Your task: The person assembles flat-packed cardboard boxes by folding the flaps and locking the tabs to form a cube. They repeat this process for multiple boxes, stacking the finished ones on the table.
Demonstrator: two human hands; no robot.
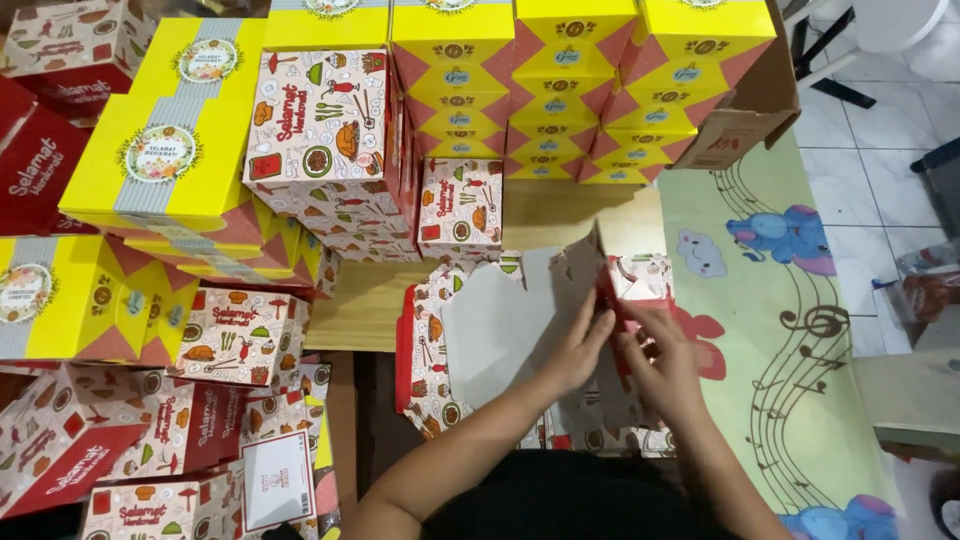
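Both hands, left hand (578, 345) and right hand (662, 358), pinched a flat cardboard box blank (520, 320) below the yellow box stacks (560, 90); seemingly light, bendable, best gripped along creases.

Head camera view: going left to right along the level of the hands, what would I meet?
Folded red-and-white boxes → flat unfolded box → left hand → right hand → play mat with music notes → white floor tiles.

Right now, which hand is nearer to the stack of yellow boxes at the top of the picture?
Left, slightly. The left hand lies below the yellow boxes, on the grey inside of the cardboard box blank; the right hand sits lower, farther right.
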